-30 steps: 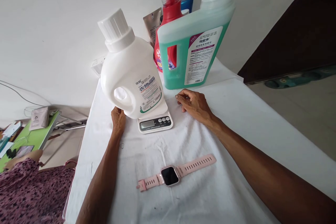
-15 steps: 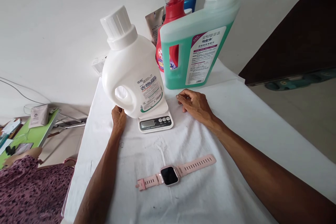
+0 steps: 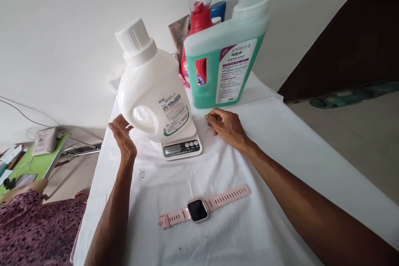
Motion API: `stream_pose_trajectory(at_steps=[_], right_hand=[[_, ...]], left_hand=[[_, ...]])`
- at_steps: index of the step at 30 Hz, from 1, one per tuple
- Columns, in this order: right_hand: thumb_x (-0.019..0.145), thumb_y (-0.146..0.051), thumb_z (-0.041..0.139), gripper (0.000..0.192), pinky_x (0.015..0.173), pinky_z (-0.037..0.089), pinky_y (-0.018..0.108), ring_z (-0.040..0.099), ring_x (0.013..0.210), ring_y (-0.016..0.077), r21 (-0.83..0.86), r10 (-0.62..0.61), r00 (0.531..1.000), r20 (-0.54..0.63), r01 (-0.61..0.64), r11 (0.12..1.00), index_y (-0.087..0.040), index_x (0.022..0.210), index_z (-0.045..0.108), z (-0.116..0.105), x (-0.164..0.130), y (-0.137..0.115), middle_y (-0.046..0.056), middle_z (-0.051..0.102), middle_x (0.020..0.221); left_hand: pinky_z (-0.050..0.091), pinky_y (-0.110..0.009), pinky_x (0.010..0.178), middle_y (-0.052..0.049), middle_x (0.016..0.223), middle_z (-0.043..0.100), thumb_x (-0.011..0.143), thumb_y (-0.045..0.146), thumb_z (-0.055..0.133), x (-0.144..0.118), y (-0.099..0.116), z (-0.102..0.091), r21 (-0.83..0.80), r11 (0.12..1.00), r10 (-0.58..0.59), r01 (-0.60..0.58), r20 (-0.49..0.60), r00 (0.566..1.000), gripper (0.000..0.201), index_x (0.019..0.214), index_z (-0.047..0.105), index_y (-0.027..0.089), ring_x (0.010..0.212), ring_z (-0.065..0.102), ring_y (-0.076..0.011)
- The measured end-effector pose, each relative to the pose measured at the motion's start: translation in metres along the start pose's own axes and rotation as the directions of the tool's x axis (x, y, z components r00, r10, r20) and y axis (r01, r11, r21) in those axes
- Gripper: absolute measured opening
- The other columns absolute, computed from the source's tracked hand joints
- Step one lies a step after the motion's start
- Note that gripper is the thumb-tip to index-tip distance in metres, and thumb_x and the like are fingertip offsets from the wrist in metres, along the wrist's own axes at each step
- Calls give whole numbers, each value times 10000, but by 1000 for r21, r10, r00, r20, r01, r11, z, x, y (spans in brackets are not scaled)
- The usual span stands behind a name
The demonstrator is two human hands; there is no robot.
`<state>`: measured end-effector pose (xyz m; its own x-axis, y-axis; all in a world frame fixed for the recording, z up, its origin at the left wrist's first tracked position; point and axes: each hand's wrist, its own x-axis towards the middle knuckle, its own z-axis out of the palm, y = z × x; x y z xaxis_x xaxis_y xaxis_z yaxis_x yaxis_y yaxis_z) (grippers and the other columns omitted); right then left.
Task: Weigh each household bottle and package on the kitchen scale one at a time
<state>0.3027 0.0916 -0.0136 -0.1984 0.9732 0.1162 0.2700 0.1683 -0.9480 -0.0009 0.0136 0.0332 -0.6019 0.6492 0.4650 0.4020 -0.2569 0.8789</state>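
Observation:
A white detergent bottle [image 3: 156, 87] with a ribbed cap stands on a small white kitchen scale [image 3: 181, 149]. Its label faces me, and the scale's display looks blank. My left hand [image 3: 123, 135] is left of the bottle's handle, open with fingers apart; a fingertip comes close to the bottle, and I cannot tell if they touch. My right hand [image 3: 226, 124] rests on the cloth right of the scale, its fingers curled closed with nothing seen in them. Nearer to me lies a pink smartwatch [image 3: 197, 210], strap spread out flat.
Behind stand a green liquid jug [image 3: 207, 50], a red bottle [image 3: 199, 20], a blue-topped container [image 3: 218, 9] and a foil pouch [image 3: 179, 33]. A white cloth [image 3: 280, 153] covers the table. At left, a person in patterned purple clothing [image 3: 40, 232] sits by a green table [image 3: 46, 153].
My left hand has moved left and up from the bottle's base, and its fingers have opened. My right hand stays resting on the cloth. The view has shifted slightly.

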Motion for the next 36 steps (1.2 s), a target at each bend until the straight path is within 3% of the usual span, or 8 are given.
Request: stream_pose_trajectory(at_steps=[3,6,10,14,16,21,31,36], right_hand=[[901,-332,593,209,563,466,266,560,437,108,18,-13,1000,0,13,1000,-212,729,589,0,0,1,-23,631,648],[910,-339,588,207,558,463,260,561,441,103,35,-27,1000,3,27,999,-210,748,596,-1,0,3,-28,626,662],[916,-356,579,213,559,468,255,558,447,99,46,-44,999,10,43,998,-211,759,594,-2,0,4,-31,622,674],[902,-351,565,212,564,475,257,563,443,98,41,-43,999,17,42,998,-211,744,586,-1,1,6,-34,617,675],[895,-352,561,212,560,472,257,566,441,98,38,-43,999,17,42,998,-211,740,582,-1,2,7,-35,613,677],[906,-395,561,232,544,461,259,573,448,107,78,-27,999,19,25,997,-215,761,576,-1,3,8,-37,604,681],[934,-449,543,273,528,445,260,541,443,114,125,4,999,35,-9,992,-228,774,549,-3,3,6,-45,572,647],[941,-467,547,299,522,441,259,528,437,115,122,14,999,34,-18,992,-231,758,535,-4,5,6,-47,560,623]], left_hand=[[535,-382,902,-97,1103,712,961,830,255,7,34,5,-57,988,147,-147,2,989,736,1149,651,239,1090,669,-241],[549,-387,861,-77,885,721,974,784,341,8,59,15,-8,982,189,-189,78,979,680,905,706,214,901,684,-224],[547,-363,737,-51,594,608,988,747,353,2,76,29,8,988,155,-157,89,984,714,608,636,212,654,622,-190],[476,-315,570,-2,522,488,907,755,537,-2,90,39,-47,998,54,-50,91,994,628,573,531,223,527,501,-145],[378,-280,475,40,517,388,835,745,647,-2,96,46,-101,995,-18,22,40,999,600,592,457,230,473,393,-111],[187,-261,402,81,525,250,720,676,777,11,103,62,-193,978,-91,73,-87,992,643,592,317,245,443,232,-72],[159,-287,453,65,579,222,741,678,752,85,112,76,-214,970,62,-115,-238,969,613,641,331,244,481,232,-86],[148,-299,458,60,596,221,704,751,726,108,97,93,-183,980,34,-74,-215,976,632,659,349,245,490,220,-88]])
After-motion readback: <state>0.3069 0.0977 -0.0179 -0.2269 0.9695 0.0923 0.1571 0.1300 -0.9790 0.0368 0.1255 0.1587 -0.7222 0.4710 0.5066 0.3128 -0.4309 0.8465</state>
